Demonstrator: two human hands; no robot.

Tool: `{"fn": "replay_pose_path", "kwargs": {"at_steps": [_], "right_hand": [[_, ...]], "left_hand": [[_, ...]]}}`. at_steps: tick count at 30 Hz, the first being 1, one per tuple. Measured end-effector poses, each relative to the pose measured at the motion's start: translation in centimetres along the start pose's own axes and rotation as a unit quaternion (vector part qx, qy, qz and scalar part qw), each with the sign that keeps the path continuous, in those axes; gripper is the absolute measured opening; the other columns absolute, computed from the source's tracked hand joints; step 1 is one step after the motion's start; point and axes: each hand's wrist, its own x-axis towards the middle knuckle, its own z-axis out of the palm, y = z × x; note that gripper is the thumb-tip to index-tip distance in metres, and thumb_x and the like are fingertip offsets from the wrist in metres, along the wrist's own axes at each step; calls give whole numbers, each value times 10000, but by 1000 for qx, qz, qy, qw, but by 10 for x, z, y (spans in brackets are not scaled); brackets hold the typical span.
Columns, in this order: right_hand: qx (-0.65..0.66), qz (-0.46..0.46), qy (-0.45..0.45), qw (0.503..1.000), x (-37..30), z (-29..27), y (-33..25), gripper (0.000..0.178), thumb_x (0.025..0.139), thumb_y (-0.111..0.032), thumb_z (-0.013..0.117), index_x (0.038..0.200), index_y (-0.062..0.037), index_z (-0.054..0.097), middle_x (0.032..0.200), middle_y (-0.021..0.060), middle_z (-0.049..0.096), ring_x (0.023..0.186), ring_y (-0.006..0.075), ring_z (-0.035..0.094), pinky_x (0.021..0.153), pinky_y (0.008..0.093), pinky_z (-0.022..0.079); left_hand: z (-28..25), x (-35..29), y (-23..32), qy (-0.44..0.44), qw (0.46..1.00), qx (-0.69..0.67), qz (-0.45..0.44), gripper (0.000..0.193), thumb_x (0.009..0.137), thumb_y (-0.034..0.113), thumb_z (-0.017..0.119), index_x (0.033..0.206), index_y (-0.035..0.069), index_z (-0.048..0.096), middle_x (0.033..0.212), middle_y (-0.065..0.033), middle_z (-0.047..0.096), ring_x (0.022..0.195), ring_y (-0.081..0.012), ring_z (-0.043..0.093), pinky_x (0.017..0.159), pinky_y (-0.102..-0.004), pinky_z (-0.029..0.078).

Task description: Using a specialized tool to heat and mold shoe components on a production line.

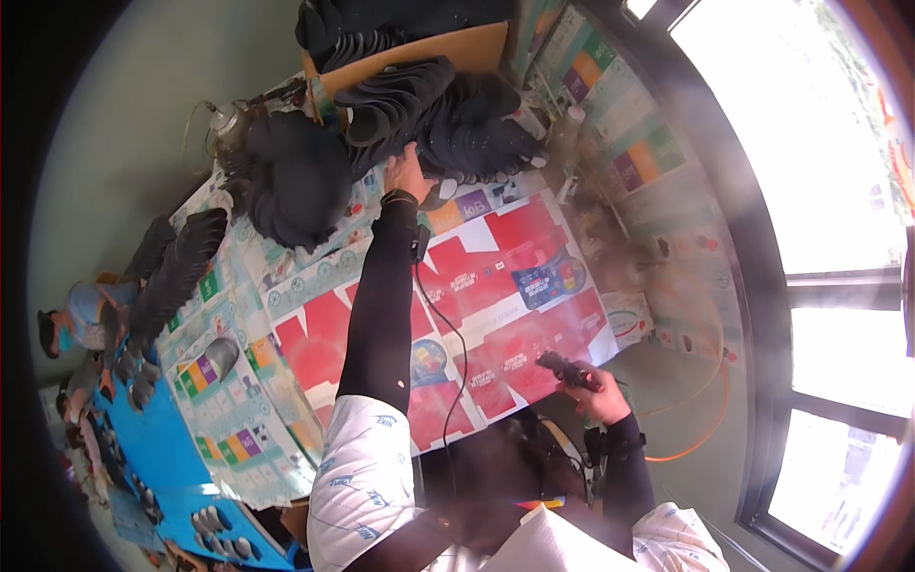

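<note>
My left hand [408, 176] reaches forward to the near edge of the stacked black insoles [396, 100] at the back of the table. Its fingers are apart at the pile, and no insole shows in its grasp. Close to the table's right front edge, my right hand [602, 398] is closed round a dark spray gun [569, 370], its nozzle pointing left over the table. More black insoles [477, 133] lie in overlapping rows just right of my left hand. A big rounded black heap [297, 181] sits to its left.
Red and white printed cardboard [448, 324] covers the table. Behind stands a cardboard box [419, 59] with more black pieces. A metal pot [229, 124] is at back left. An orange hose [701, 443] curves at right, near the window. Far left, other people are beside a blue table [172, 434].
</note>
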Motion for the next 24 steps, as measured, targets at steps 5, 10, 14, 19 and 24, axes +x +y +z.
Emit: {"fn": "replay_pose_path", "kwargs": {"at_steps": [5,10,14,19,24], "right_hand": [[23,-41,-13,999,28,-30,11,340,888,-115,677,1220,-41,675,891,40,706,639,86,598,528,244,480],[68,-20,-66,995,39,-34,-41,296,887,-84,666,1174,-10,665,906,37,709,627,69,575,510,236,457],[41,-63,-147,986,67,0,-42,346,838,-67,703,1177,-15,655,887,20,679,623,86,566,508,262,482],[-5,-118,-208,971,70,68,-40,356,827,-105,728,1165,-20,657,877,41,671,749,127,615,706,300,500],[-157,-103,-237,953,45,139,-66,329,817,-147,716,1116,-23,663,873,141,669,827,209,656,769,356,506]], "left_hand": [[-35,-89,-12,-57,992,95,-63,343,832,372,767,1027,94,723,1036,-143,730,1043,-371,652,885,-473,499],[-119,-319,-48,-39,984,-42,-171,480,928,381,676,1252,33,610,1117,-229,687,1019,-453,643,849,-522,513],[-163,-560,-94,-137,913,25,-383,530,897,312,721,1340,59,580,1164,-239,682,1085,-431,645,905,-479,526],[-120,-640,-74,-135,888,-73,-434,540,864,248,726,1347,50,588,1211,-253,672,1134,-416,640,962,-452,511],[-37,-570,-66,-26,927,-121,-354,546,879,240,705,1336,-2,529,1144,-292,660,1087,-476,623,936,-532,499]]}}
